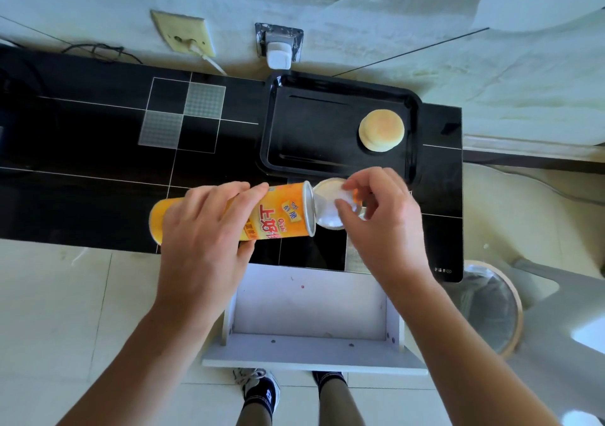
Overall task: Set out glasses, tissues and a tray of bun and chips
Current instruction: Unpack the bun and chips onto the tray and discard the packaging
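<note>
Two bare forearms reach in from the bottom edge, above a pair of shoes (258, 389) on the pale floor and a white open drawer (311, 324) that juts out below the worktop (98, 150). The left hand (203, 236) is wrapped around an orange chip can (278, 213), held on its side over the near edge of the black worktop. The right hand (379, 216) pinches a round clear lid (327, 203) at the can's mouth, thumb and fingertips closed on it; whether the lid is fully free of the rim is hard to tell. Just beyond lies a black tray (340, 124), its near right corner hidden behind the right hand. A bun (381, 130) sits at the tray's right side; the rest of the tray is bare. The worktop to the left is open. A bin (491, 308) stands at the right, partly cut off.
</note>
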